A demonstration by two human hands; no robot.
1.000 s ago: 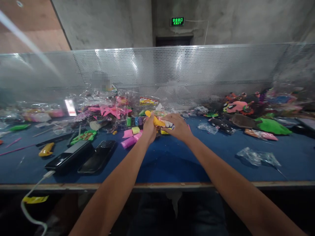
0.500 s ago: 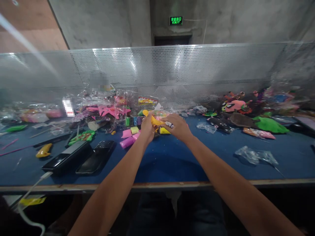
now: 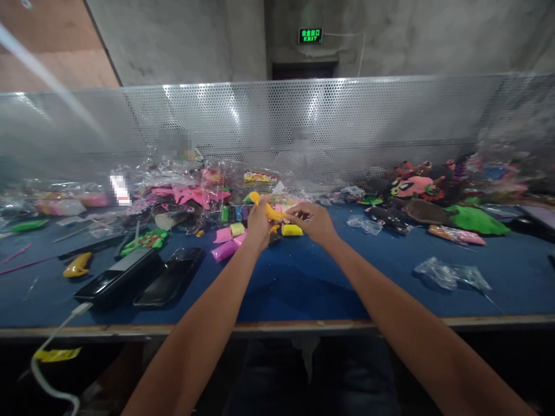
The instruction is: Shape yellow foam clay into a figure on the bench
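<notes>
- At the lower left of the frame, the white cable (image 3: 38, 364) is hung over the table edge; if it is snagged, the black device (image 3: 119, 277) could be dragged and the phone (image 3: 169, 277) beside it knocked. What lies below the edge is lost in shadow.
- At the centre, the yellow piece (image 3: 274, 214) is held above the blue table (image 3: 299, 294) by the left hand (image 3: 259, 225), whose fingers are curled round it. It looks soft: it could be bent by too hard a squeeze, or dropped through a slack grasp. Its underside is hidden.
- Just right of centre, the thumb and fingertips of the right hand (image 3: 315, 222) are brought together at the piece's right end; whether that end is pinched or merely touched cannot be told. By a sharp pull, it could be stretched.
- Near both hands, the yellow packet (image 3: 292, 230) and the pink packets (image 3: 224, 250) could be nudged by a lowered wrist.
- Left of centre, the heap of wrapped items (image 3: 217, 182) is blurred by glare.
- At the upper centre, the doorway (image 3: 303, 70) is partly hidden by the perforated screen (image 3: 251, 115).
</notes>
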